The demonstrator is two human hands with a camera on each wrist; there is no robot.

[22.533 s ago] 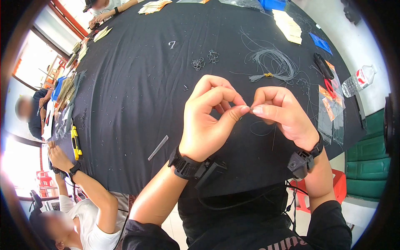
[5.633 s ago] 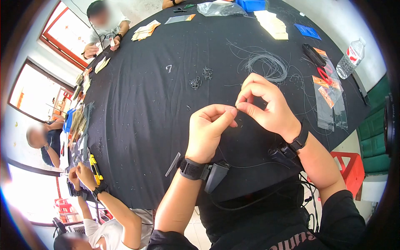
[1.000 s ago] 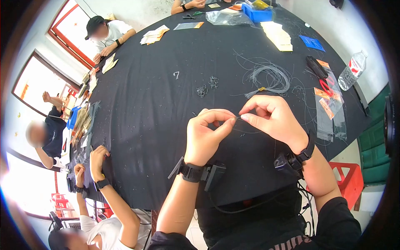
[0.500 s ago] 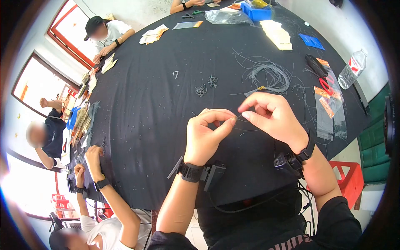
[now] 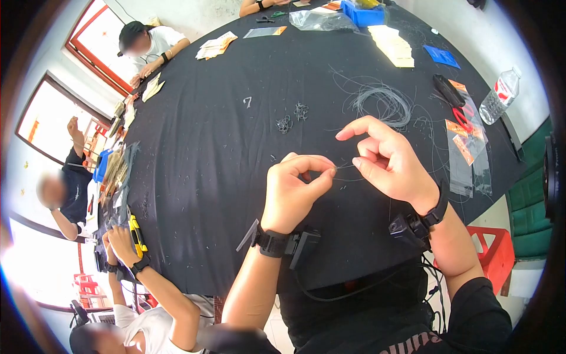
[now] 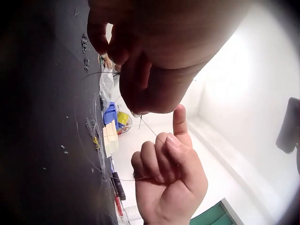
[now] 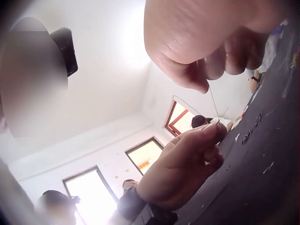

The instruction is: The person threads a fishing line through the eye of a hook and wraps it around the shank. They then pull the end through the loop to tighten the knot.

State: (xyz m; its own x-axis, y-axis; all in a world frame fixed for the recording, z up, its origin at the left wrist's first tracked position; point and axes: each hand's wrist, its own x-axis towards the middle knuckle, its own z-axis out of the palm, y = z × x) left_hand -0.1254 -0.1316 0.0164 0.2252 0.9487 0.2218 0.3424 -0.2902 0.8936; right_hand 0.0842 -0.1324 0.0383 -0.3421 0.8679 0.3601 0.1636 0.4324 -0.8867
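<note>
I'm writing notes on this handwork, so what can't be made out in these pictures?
Head view: the spot the left hand pinches, covered by that hand.
Right wrist view: where the thin line ends at the right hand, hidden by that hand.
Head view: single pieces in the dark clumps, too small.
Head view: lettering on the bottle, too small.
Head view: person at top, cut off by the edge.

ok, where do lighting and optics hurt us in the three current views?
Head: strong fisheye with black corners, and the bright opening at the left edge blows out; left wrist: backlit, the left hand sits in deep shadow; right wrist: the lower-left window washes out white, but the thin strand stays readable.
</note>
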